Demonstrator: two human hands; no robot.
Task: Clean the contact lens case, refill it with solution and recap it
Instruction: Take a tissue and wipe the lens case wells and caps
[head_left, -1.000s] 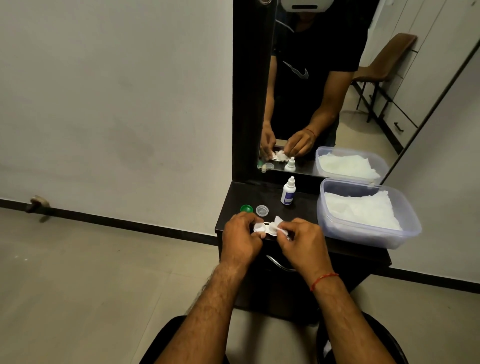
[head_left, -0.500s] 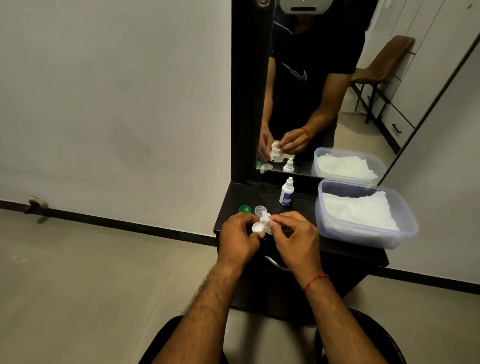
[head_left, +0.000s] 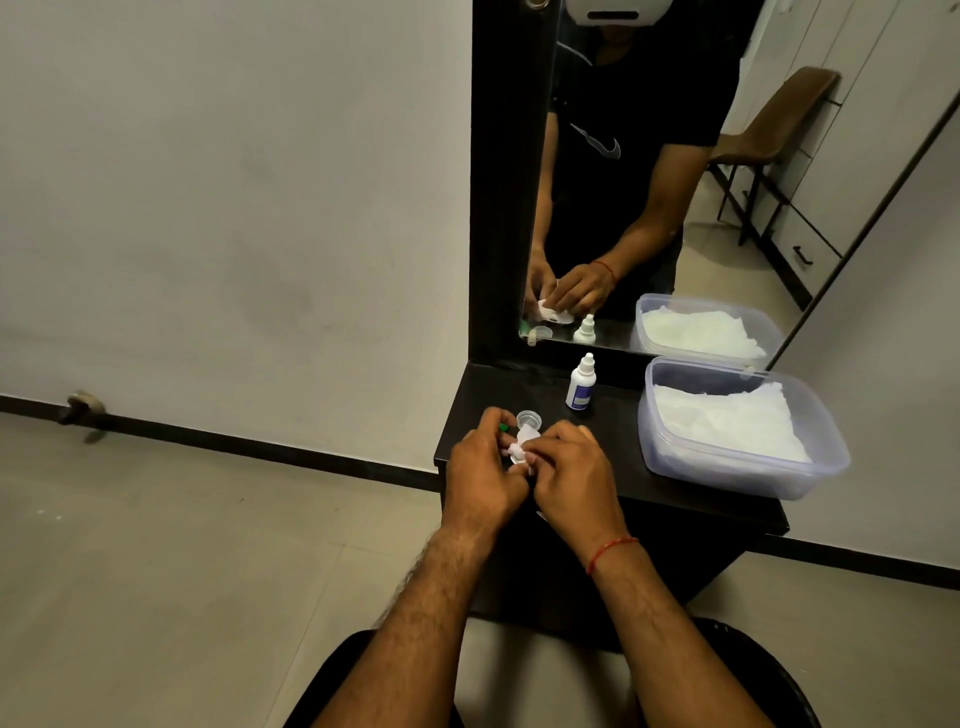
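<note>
Both my hands meet over the front left of the dark vanity shelf (head_left: 613, 441). My left hand (head_left: 483, 467) grips the white contact lens case (head_left: 515, 457), of which only a round edge shows. My right hand (head_left: 566, 467) pinches a crumpled white tissue (head_left: 525, 439) pressed into the case. A clear cap (head_left: 529, 418) lies just behind my fingers. The green cap (head_left: 503, 427) peeks out behind my left fingers. A small white solution bottle (head_left: 582, 383) with a blue label stands capped further back.
A clear plastic tub (head_left: 748, 473) holding white tissues fills the shelf's right side. A mirror (head_left: 649, 171) rises behind the shelf and reflects my hands. A light wall stands to the left, with tiled floor below.
My hands have drawn closer together and the tissue has bunched up into the case. My left fingers now cover most of the green cap.
</note>
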